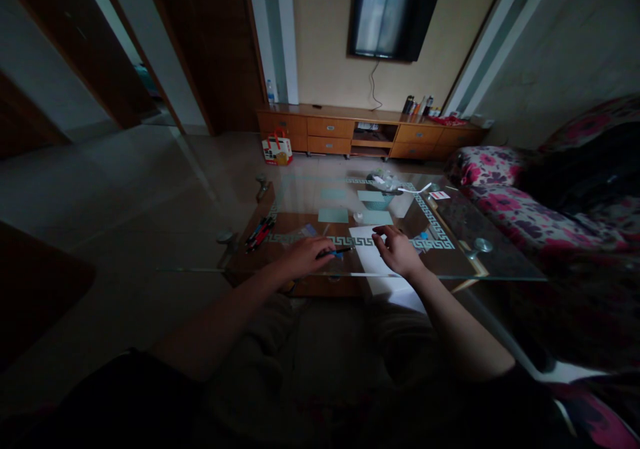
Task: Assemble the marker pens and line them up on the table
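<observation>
My left hand is closed around a dark pen with some blue on it; the pen points to the right over the glass coffee table. To the right, my right hand hovers by a white sheet of paper, its fingers bent but apart, and I see nothing in them. Whether it touches the sheet I cannot tell. A bunch of red and black pens lies on the table's left side.
Behind my hands are a teal basket with a clear plastic bag and a small white object. A floral sofa flanks the table's right side. Farther back stand a wooden TV cabinet and a carton bag.
</observation>
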Demonstrator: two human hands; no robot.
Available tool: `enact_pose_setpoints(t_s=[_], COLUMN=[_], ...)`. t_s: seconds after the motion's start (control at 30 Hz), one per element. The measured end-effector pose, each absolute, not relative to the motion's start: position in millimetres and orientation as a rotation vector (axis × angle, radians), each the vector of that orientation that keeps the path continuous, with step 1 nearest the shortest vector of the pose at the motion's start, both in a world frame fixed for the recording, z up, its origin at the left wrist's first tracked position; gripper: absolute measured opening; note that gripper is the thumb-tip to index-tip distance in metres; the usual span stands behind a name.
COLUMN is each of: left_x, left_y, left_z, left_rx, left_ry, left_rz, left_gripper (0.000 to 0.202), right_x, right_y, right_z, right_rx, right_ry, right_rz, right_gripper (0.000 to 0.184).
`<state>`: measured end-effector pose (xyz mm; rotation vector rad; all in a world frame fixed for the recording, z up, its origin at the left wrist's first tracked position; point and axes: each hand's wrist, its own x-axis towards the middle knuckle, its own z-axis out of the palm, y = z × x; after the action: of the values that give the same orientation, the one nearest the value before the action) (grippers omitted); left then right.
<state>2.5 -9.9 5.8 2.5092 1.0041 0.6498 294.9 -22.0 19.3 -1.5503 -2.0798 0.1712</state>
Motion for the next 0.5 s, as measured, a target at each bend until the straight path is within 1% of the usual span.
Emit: enact_pose_setpoints(t_s=[0.2, 0.5], left_x=[6, 7], left_y=[-9, -11], left_z=[5, 13], left_rx=[2.530, 2.530], left_ry=[0.891, 0.797], left_rz=[0.653, 0.652], left_gripper=[0.015, 0.018], right_x=[266, 245], right_y=[-36, -42], right_z=[22, 15], right_rx=[-1.264, -1.200], right_ry=[-2.279, -2.433], right_rz=[0.349, 0.452], right_gripper=[0.033, 0.040])
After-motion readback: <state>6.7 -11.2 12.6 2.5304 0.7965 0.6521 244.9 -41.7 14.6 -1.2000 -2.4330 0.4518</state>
